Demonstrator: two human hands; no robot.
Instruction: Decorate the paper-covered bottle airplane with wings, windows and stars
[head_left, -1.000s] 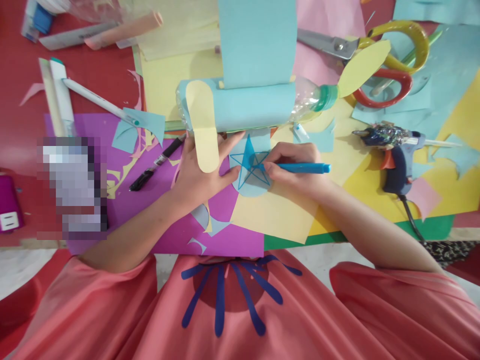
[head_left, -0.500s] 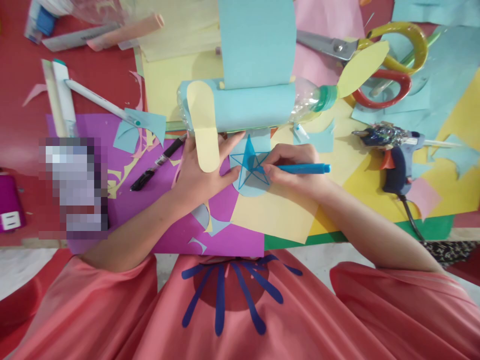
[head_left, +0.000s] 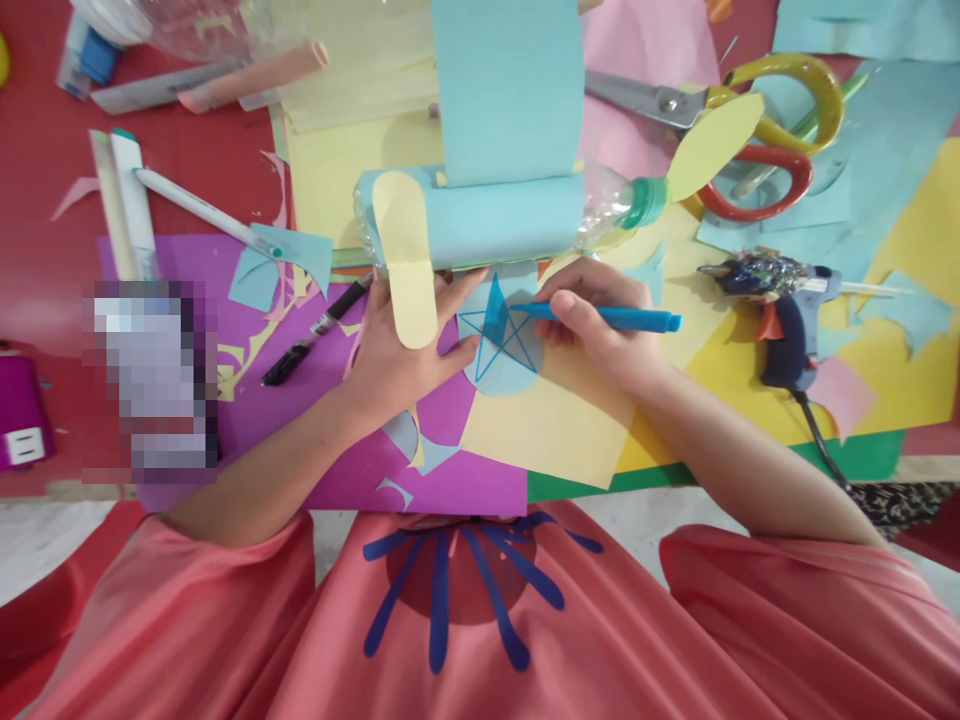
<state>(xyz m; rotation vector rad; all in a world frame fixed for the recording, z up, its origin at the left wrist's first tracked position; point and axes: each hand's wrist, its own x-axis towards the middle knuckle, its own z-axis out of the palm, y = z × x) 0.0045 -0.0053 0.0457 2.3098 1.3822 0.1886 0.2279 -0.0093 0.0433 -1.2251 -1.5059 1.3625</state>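
Coral shirt cloth (head_left: 337, 640) lies nearest, then purple paper (head_left: 472, 488). Beyond, the left hand (head_left: 391, 368) spreads flat, thumb and index finger apart, clasping nothing and apparently steadying the pale-blue tab (head_left: 511, 382). The right hand (head_left: 619, 350) pinches a blue marker (head_left: 637, 319) between thumb and fingers. Half a second ago the tip sat right of the middle of the star (head_left: 494, 322); now it is higher, by the upper-right arm, contact unclear. The tab stays put, just below the paper-wrapped bottle (head_left: 510, 220). The colouring seems partial, moving to another spot: the top point is tinted, others look merely outlined. Scissors (head_left: 667, 103) lie farther off.
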